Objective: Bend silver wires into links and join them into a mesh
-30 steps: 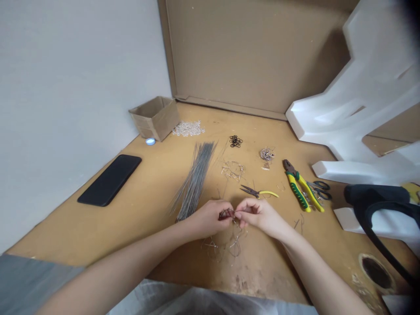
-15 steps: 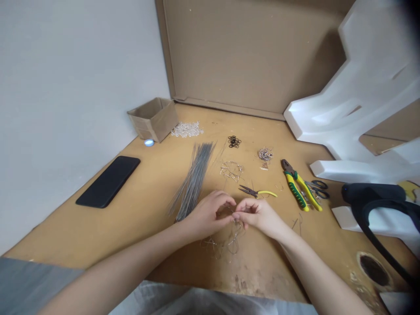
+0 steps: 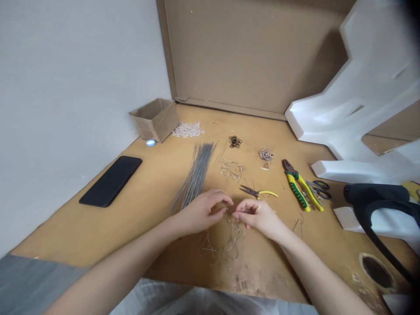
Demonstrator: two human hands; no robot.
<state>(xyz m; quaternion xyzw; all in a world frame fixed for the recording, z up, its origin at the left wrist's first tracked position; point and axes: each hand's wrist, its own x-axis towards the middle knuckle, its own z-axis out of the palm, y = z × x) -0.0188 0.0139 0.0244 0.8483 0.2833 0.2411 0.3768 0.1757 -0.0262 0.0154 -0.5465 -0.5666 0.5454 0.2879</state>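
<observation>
My right hand (image 3: 257, 216) pinches a thin silver wire piece (image 3: 236, 229) between thumb and fingertips. Loops and bent ends of that wire hang below the fingers, over the wooden table (image 3: 183, 267). My left hand (image 3: 206, 210) is close beside it, thumb and index finger curved with a small gap between their tips. Behind the left hand lies a bundle of straight metal wires (image 3: 200, 168). Small needle-nose pliers (image 3: 254, 191) with a yellow handle lie just beyond the right hand. The exact grip point on the wire is too small to make out.
Farther back are bent wire pieces (image 3: 232, 170), black rings (image 3: 235, 141), a wire coil (image 3: 266, 154) and clear bits (image 3: 188, 129) by a cardboard box (image 3: 155, 120). Green-yellow pliers (image 3: 300, 186) and scissors (image 3: 321, 189) lie right; a phone (image 3: 111, 181) lies left. White foam (image 3: 321, 113) stands right.
My left hand has drawn slightly left, and its thumb has come away from the right fingertips. The right hand stays nearly in place, and more of the hanging wire shows.
</observation>
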